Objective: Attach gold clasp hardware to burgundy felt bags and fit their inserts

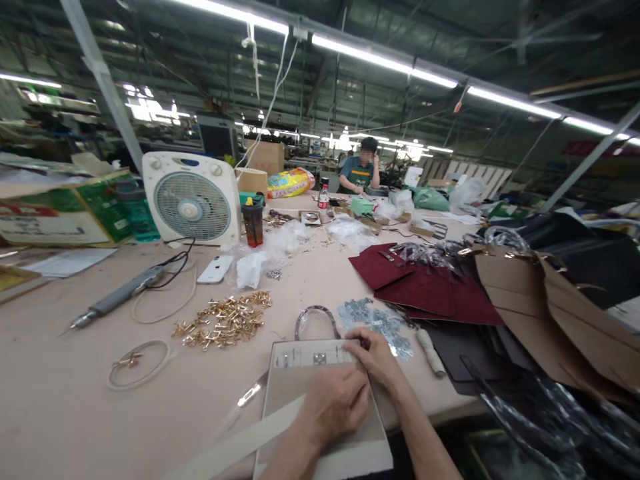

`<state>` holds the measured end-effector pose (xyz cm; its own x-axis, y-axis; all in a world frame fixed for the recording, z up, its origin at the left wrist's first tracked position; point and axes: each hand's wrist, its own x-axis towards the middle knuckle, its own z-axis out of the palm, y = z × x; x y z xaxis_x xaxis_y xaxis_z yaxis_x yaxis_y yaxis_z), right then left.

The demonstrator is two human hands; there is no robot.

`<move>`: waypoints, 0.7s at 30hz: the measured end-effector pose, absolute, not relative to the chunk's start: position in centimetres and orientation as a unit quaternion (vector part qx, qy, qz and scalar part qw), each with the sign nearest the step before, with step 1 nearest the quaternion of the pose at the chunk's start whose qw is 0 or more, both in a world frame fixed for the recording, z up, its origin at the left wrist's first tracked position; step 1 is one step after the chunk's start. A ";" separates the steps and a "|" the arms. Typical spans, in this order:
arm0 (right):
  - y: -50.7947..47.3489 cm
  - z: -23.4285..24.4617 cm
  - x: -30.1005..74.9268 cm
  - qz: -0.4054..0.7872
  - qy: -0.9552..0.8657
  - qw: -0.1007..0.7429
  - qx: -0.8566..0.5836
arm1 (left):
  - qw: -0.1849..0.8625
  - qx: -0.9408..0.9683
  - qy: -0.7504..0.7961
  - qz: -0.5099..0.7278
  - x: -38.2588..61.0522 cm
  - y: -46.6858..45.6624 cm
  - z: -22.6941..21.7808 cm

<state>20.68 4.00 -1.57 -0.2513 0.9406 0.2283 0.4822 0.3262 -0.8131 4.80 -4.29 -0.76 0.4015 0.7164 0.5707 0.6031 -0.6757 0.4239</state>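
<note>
A pale beige handbag panel [280, 400] lies at the table's front edge, with small metal fittings along its top band. From that top edge rises a looped, plastic-wrapped handle [316, 312]. My right hand [374, 357] is closed at the panel's upper right corner, fingers pinching its edge beside the handle's end. My left hand [334, 405] rests over the panel's middle with curled fingers; what they hold, if anything, is hidden. A whitish strip [250, 437] runs from the lower left up to my left hand. A shiny metal piece [249, 395] lies left of the panel.
Gold-coloured fasteners [227, 320] are heaped left of the panel, near a corded electric screwdriver [120, 293], a phone [215, 269] and a fan [193, 200]. Grey metal plates [375, 323], a fabric roll [430, 352], burgundy bags [425, 287] and brown bags [560, 313] lie right. A co-worker [361, 170] sits opposite.
</note>
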 end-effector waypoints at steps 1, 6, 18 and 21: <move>3.8 -1.8 20.5 0.300 -0.721 0.382 -0.494 | 0.091 0.827 0.397 0.388 4.8 -4.3 -0.5; 3.1 -2.0 19.8 0.253 -0.710 0.428 -0.498 | 0.258 0.729 0.431 0.465 3.4 -4.3 1.5; 2.5 -2.5 19.8 0.192 -0.721 0.449 -0.492 | 0.480 0.385 0.314 0.723 -1.0 -5.3 5.0; 2.4 -2.5 19.6 0.184 -0.718 0.461 -0.488 | 0.446 0.357 0.278 0.772 -2.5 -6.4 7.9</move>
